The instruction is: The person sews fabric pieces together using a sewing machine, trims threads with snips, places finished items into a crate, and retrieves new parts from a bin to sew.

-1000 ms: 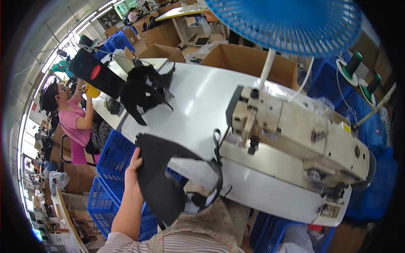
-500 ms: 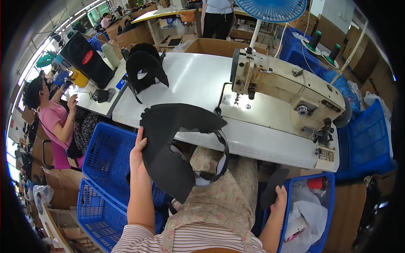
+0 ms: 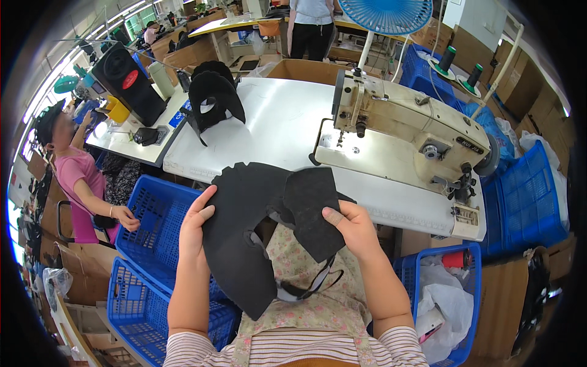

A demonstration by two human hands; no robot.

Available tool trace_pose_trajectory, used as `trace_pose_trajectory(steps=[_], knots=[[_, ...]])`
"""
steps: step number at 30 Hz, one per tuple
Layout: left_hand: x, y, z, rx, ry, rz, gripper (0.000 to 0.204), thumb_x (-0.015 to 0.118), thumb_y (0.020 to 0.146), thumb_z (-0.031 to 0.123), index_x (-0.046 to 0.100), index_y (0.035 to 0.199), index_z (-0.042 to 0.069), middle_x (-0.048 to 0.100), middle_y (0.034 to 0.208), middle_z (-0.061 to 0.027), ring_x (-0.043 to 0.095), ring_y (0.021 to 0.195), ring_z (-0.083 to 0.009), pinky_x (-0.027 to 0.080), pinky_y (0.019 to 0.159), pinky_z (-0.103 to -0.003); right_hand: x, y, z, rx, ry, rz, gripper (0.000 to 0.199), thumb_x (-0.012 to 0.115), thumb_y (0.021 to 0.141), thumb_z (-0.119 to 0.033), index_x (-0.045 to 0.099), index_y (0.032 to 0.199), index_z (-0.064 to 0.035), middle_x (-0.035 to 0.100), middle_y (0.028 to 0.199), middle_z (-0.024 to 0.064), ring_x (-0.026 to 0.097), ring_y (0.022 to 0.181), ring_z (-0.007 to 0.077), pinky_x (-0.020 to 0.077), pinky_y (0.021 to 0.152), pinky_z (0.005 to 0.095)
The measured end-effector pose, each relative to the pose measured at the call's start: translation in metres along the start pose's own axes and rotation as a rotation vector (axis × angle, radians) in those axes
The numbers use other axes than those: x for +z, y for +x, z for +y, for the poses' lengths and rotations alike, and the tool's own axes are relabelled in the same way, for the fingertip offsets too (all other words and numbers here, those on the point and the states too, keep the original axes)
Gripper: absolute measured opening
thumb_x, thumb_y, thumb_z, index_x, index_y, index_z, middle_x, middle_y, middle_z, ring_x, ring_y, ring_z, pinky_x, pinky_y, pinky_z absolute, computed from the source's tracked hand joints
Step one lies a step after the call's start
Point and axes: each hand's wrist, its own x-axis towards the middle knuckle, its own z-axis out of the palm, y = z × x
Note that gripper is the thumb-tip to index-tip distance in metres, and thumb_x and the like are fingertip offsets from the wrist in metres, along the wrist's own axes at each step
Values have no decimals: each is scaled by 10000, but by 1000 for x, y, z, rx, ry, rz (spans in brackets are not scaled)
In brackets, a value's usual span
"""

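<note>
My left hand [image 3: 193, 227] grips the outer edge of a large curved black piece of fabric [image 3: 241, 202], which has a scalloped edge and an opening in its middle. Narrow bands with a pale underside loop from its lower part. In my right hand [image 3: 359, 231] is a smaller, four-sided black fabric piece [image 3: 310, 213], pinched under the thumb. This smaller piece overlaps the right part of the large one and hides it there. Both are held above my lap, in front of the table's edge. Similar black curved pieces [image 3: 215, 92] stand heaped on the white table [image 3: 275, 110].
A sewing machine [image 3: 409, 116] stands on the table's right, with thread cones [image 3: 448, 59] behind it. Blue baskets [image 3: 156, 214] are at my left; another blue basket [image 3: 474, 293] with plastic bags is at my right. A co-worker in pink [image 3: 82, 174] sits at the left.
My right hand has risen from beside the right basket, bringing the smaller black piece over the large one. The large piece has come slightly lower. The co-worker's near hand has dropped.
</note>
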Motion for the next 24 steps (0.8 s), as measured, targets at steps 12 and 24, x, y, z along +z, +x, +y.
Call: trace_pose_trajectory(steps=[12, 24], knots=[[21, 38, 10, 722, 1997, -936, 959, 790, 633, 411, 371, 1409, 35, 306, 1485, -197, 244, 1401, -393, 216, 1150, -489, 4, 43, 41, 275, 428, -26, 277, 602, 927, -164, 613, 1100, 52, 682, 961, 97, 672, 800, 159, 547, 716, 277], [51, 113, -122, 1212, 1818, -1013, 220, 557, 773, 237, 665, 855, 64, 621, 965, -92, 532, 1081, -302, 338, 1038, -505, -36, 53, 49, 292, 367, 93, 290, 579, 921, -190, 580, 1127, 15, 664, 1010, 98, 661, 872, 197, 545, 778, 324]])
